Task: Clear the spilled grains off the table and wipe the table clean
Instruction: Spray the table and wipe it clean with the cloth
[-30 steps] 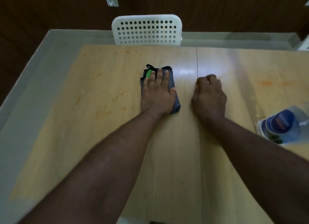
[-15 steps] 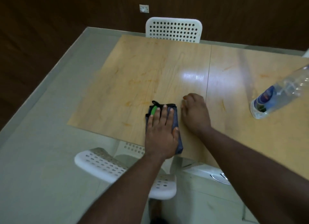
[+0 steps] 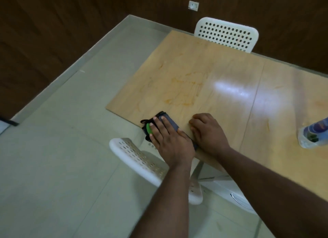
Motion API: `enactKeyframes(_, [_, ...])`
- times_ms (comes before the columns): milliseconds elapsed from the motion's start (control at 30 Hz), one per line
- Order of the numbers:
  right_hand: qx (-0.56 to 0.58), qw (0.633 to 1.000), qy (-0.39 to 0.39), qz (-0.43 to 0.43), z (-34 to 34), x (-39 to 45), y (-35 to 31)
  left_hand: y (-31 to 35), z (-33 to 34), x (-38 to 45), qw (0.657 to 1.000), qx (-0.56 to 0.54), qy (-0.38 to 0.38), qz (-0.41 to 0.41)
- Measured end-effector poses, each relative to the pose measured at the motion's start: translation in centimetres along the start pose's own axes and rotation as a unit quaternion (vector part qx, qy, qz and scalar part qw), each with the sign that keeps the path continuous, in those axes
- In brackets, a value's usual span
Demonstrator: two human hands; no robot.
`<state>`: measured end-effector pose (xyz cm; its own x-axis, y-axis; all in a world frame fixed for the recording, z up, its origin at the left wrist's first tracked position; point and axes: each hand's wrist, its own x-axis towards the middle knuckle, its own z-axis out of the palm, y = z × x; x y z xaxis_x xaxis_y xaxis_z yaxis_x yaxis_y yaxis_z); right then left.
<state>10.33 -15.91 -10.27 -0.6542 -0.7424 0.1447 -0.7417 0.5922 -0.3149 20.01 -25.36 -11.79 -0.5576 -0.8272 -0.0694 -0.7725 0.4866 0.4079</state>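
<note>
1. Head view: wooden counter with a light top, seen from above and at an angle, with orange smears across its middle and a bright glare patch beyond the hands.
2. Folded grey cloth with a green patch lies at the counter's near edge, partly overhanging it.
3. Left hand lies flat on the cloth, fingers straight and pressing down; this grip is spread, not curled around the cloth.
4. Right hand rests on the counter just beside the cloth, on the side away from the counter's corner. Its fingers are curled under; whether they hold anything cannot be told.
5. Clear plastic bottle with a blue label lies on its side on the counter, well apart from the cloth, at the picture's right edge.
6. White perforated chair stands at the counter's far edge; a second white perforated chair seat sits below the near edge, under the left forearm.
7. No grains can be made out on the counter.
</note>
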Motion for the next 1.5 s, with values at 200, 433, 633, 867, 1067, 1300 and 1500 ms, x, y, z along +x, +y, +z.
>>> enactKeyframes(200, [0.006, 0.999, -0.008, -0.052, 1.3, 2.7, -0.6, -1.2, -0.7, 5.9, 0.994, -0.014, 0.036, -0.100])
enactKeyframes(433, [0.001, 0.994, -0.027, -0.102, 1.8, 5.3, -1.4, 0.5, -0.2, 0.3, 0.998, -0.029, 0.007, -0.063])
enactKeyframes(633, [0.000, 0.993, -0.005, -0.120, 2.5, 4.9, -0.7, -2.2, -0.7, 10.0, 0.984, -0.018, 0.063, -0.164])
enactKeyframes(867, [-0.003, 0.993, -0.022, -0.116, 1.8, 4.8, -1.3, 0.0, -0.6, 5.8, 0.977, -0.055, 0.082, -0.189])
enactKeyframes(1067, [0.049, 0.992, -0.026, -0.114, 1.9, 5.2, -0.6, 2.2, 0.6, 1.0, 0.973, -0.104, 0.074, -0.193])
enactKeyframes(1300, [0.066, 0.990, 0.010, -0.127, 3.2, 5.5, 0.4, -2.5, -0.2, 10.7, 0.964, -0.064, 0.091, -0.243])
enactKeyframes(1500, [0.065, 0.991, -0.011, -0.117, 2.3, 5.4, 0.0, 1.3, 0.4, 3.0, 0.975, -0.078, 0.091, -0.187])
